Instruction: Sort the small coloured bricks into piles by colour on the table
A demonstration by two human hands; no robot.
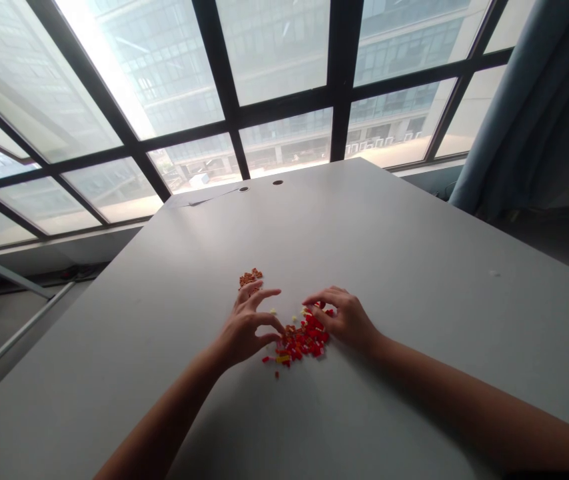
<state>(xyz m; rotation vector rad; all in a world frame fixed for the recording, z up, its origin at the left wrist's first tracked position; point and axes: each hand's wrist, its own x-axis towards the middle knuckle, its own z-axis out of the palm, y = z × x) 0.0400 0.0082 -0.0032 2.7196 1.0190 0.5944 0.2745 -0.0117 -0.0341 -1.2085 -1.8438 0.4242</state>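
A loose heap of small red toy bricks (298, 345) lies on the white table, with orange-brown bricks mixed in and a yellow brick (283, 359) at its front left. My left hand (247, 331) is at the heap's left edge. Its thumb and forefinger come together there in a pinch, while the other fingers stretch out above the table. What the pinch holds is too small to make out. Over the heap's back right edge, my right hand (347, 320) has curled fingers, thumb and forefinger close together; whatever is between the tips is hidden.
Behind my left fingers lies a separate small pile of orange-brown bricks (250, 277). A few pale yellow pieces (294, 319) sit along the heap's back. Single brown brick (277, 375) lies in front. The white table (414, 267) reaches toward large windows; a blue curtain (504, 113) hangs right.
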